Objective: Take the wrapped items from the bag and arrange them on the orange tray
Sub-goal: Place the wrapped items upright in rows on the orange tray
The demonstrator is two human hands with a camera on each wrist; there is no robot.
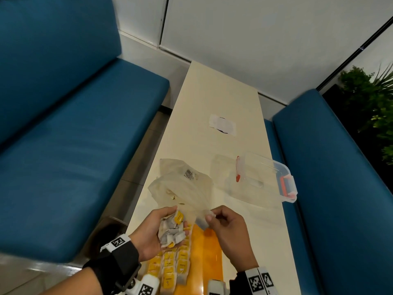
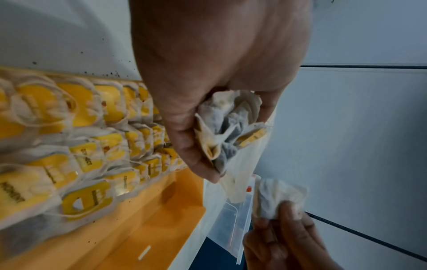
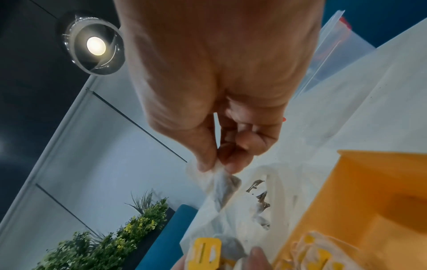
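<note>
My left hand (image 1: pixel 162 218) cups a loose bunch of wrapped items (image 1: pixel 172 229), (image 2: pixel 228 131), grey-white sachets with yellow tags, just above the far end of the orange tray (image 1: pixel 210 252), (image 2: pixel 150 228). My right hand (image 1: pixel 211 216), (image 3: pixel 217 168) pinches one wrapped item (image 2: pixel 277 195), (image 3: pixel 223 182) between thumb and fingertips, close to the mouth of the crumpled clear bag (image 1: pixel 182 186), (image 3: pixel 272 197). Several wrapped items (image 1: pixel 174 267), (image 2: pixel 80 146) lie in neat rows on the tray's left part. The tray's right part is bare.
A clear plastic box with orange latches (image 1: pixel 268 177) stands on the cream table (image 1: pixel 212 92) to the right of the bag. A white paper patch (image 1: pixel 222 125) lies farther back. Blue benches (image 1: pixel 74 145) flank the narrow table on both sides.
</note>
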